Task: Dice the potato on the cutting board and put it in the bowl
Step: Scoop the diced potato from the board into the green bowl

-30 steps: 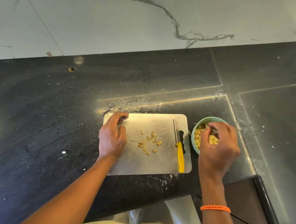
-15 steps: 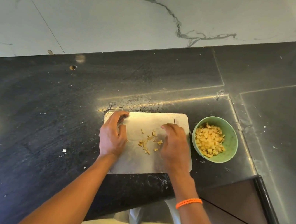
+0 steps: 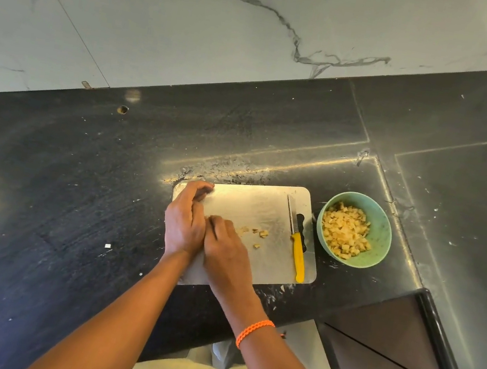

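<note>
Left hand (image 3: 184, 226) rested on left part of cutting board (image 3: 251, 204), fingers curled at far-left corner; whether it held anything could not be told. Right hand (image 3: 227, 247) pressed against it, fingers bent down onto board; grip on dice could not be told. Few potato dice (image 3: 255, 233) lay loose mid-board. Knife (image 3: 297, 240) lay idle along board's right side. Bowl (image 3: 382, 235) just right of board held bulk of dice (image 3: 346, 231). Judged nearly done: cutting finished, last scraps left to transfer.
</note>
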{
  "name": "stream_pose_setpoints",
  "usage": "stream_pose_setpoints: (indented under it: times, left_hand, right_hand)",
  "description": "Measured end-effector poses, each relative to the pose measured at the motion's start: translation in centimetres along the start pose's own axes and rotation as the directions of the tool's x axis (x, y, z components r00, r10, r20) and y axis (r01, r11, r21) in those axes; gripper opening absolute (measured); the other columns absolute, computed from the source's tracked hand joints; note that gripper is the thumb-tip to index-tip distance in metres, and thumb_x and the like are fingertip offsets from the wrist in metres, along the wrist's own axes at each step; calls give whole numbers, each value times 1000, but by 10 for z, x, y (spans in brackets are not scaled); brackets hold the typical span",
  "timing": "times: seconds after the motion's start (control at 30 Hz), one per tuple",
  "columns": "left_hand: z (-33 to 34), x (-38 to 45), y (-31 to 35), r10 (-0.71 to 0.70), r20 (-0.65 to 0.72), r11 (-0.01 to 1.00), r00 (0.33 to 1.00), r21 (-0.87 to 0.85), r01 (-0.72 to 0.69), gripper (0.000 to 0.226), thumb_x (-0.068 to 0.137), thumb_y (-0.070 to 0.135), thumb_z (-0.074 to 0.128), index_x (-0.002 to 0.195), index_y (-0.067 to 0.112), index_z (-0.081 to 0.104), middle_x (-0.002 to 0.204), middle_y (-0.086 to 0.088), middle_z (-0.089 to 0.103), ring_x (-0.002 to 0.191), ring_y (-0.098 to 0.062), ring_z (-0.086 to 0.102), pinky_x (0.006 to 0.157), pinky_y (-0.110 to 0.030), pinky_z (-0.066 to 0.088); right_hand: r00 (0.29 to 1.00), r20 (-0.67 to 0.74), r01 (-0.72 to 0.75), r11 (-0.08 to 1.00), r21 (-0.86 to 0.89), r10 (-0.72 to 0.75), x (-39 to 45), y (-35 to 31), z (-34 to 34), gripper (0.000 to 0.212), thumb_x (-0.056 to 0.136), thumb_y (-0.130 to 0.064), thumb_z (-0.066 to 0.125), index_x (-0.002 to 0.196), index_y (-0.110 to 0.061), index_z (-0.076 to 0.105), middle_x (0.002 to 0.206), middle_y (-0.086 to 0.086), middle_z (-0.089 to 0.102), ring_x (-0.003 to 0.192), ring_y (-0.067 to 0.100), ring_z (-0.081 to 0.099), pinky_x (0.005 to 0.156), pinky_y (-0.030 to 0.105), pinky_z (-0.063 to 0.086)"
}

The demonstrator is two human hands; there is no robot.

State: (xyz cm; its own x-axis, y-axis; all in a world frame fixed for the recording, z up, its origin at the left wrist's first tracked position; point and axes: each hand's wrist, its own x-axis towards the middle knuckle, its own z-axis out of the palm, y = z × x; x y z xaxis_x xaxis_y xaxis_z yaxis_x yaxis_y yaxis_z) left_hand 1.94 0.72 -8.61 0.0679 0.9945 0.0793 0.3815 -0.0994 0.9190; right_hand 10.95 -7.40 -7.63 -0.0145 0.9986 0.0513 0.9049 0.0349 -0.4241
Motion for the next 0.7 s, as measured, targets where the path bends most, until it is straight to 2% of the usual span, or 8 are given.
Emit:
stream_pose_setpoints:
  times: [0.07,0.17,0.27,0.33,0.43,0.6,0.67,0.7]
  left_hand:
    - [0,0,1,12,4,1000,1000,3,-12,45,88,-1,37,119,12,67,115,0,73,112,-13,69,98,-41,58]
    - [-1,-1,4,23,4,1000,1000,3,-23,46,85,-1,39,119,11,67,114,-1,72,112,-13,69,98,-40,58]
    - [0,-1,3,21,-1,1000,1000,2,-21,48,83,-2,39,119,11,67,114,-1,72,112,-14,69,98,-40,58]
    - [-1,-1,3,18,0,1000,1000,5,-18,48,83,-3,39,120,12,67,114,0,72,112,-14,69,99,-41,58]
    - [0,0,2,13,0,1000,1000,5,-13,48,84,-2,39,120,12,68,114,1,72,112,-13,69,99,-41,58]
    - [0,-1,3,5,2,1000,1000,7,-5,47,84,-1,40,120,11,67,114,-1,72,112,-15,69,99,-42,58]
    - [0,-1,2,3,5,1000,1000,10,-3,45,85,-1,40,120,11,67,114,0,72,112,-15,69,99,-42,58]
    - [0,-2,2,3,6,1000,1000,14,-3,45,86,0,40,120,12,67,115,0,72,112,-15,69,100,-42,58]
  right_hand:
    - [988,43,152,988,-20,-151,-5,14,-4,30,93,-7,66,123,-4,64,118,8,61,106,22,56,86,33,55]
    - [954,103,297,940,-168,-283,-9,45,-18,40,90,-8,71,129,-5,63,127,9,61,120,25,53,112,37,43]
    - [968,93,250,924,-288,-233,-16,71,-32,49,87,-8,76,133,-5,62,133,10,60,131,29,52,121,44,35]
    - [978,100,204,926,-317,-182,-21,82,-37,53,84,-8,80,135,-6,62,136,11,61,134,32,52,117,49,40]
    - [991,92,117,945,-305,-93,-33,89,-45,61,83,-8,82,140,-6,60,141,11,60,135,31,54,110,44,48]
    - [982,185,81,953,-293,-26,-59,81,-49,79,96,-15,65,163,-15,23,167,9,27,154,31,26,122,45,33]
    - [980,199,66,952,-298,-6,-66,80,-47,86,93,-10,69,164,-17,20,169,9,22,155,31,23,123,44,30]
    - [981,194,58,952,-302,2,-67,81,-47,88,90,-8,74,163,-15,25,168,9,26,154,31,27,121,42,31]
